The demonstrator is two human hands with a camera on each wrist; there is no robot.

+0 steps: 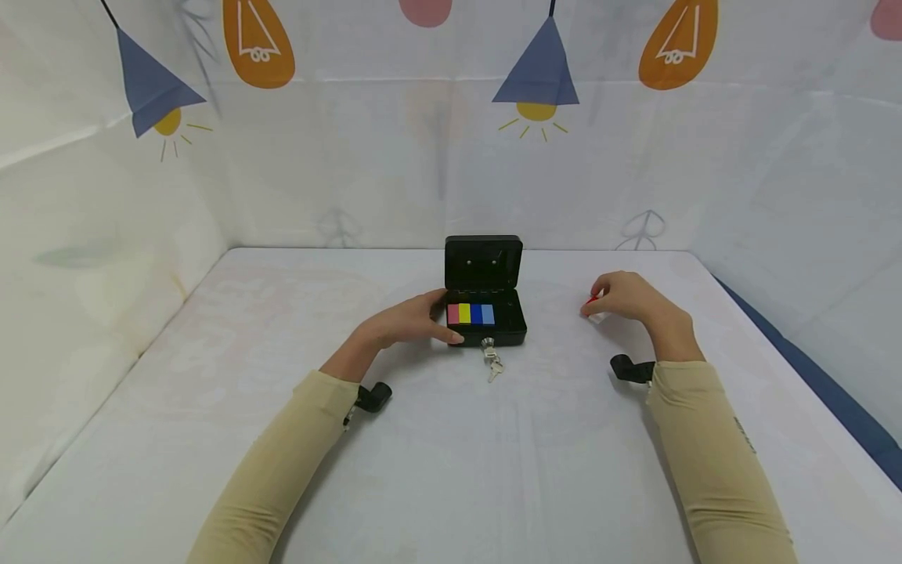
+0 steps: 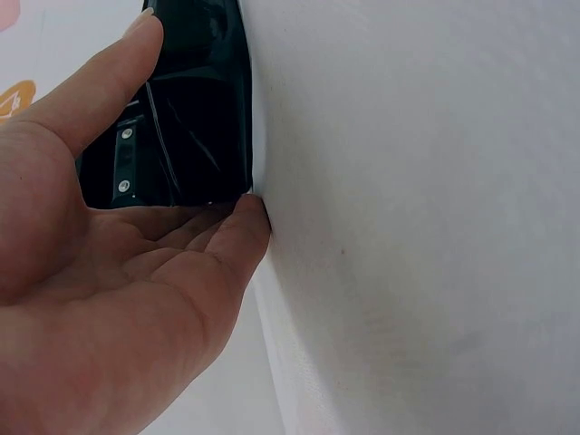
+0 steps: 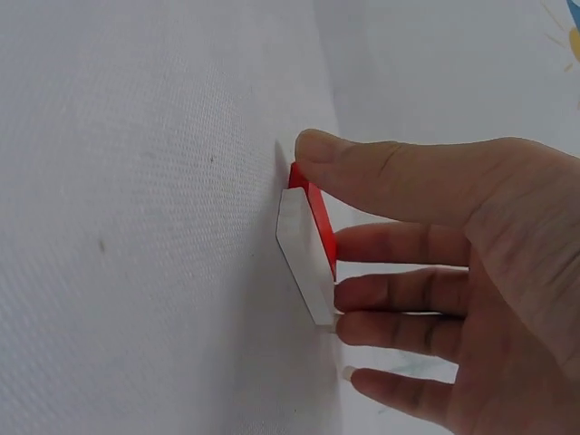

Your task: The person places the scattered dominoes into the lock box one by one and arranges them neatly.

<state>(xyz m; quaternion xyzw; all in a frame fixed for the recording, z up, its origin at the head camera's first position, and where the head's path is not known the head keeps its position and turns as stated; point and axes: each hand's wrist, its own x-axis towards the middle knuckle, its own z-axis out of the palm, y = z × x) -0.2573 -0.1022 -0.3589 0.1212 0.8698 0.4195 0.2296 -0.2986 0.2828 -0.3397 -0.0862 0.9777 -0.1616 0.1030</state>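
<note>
An open black box (image 1: 509, 338) stands on the table, its lid raised at the back. Pink, yellow, dark blue and light blue pieces (image 1: 476, 314) lie side by side inside it. My left hand (image 1: 402, 323) (image 2: 118, 263) grips the box's left side, thumb at the front corner and fingers towards the rear. To the right of the box, my right hand (image 1: 630, 299) (image 3: 517, 272) pinches a red piece (image 3: 319, 217) between thumb and fingers, just at the table surface. A white piece (image 3: 301, 249) lies against the red one.
Keys (image 1: 496, 368) hang from the lock at the box's front, resting on the white-covered table (image 1: 451, 470). A white cloth wall (image 1: 352, 172) with printed lamps stands behind the table, with more cloth at both sides.
</note>
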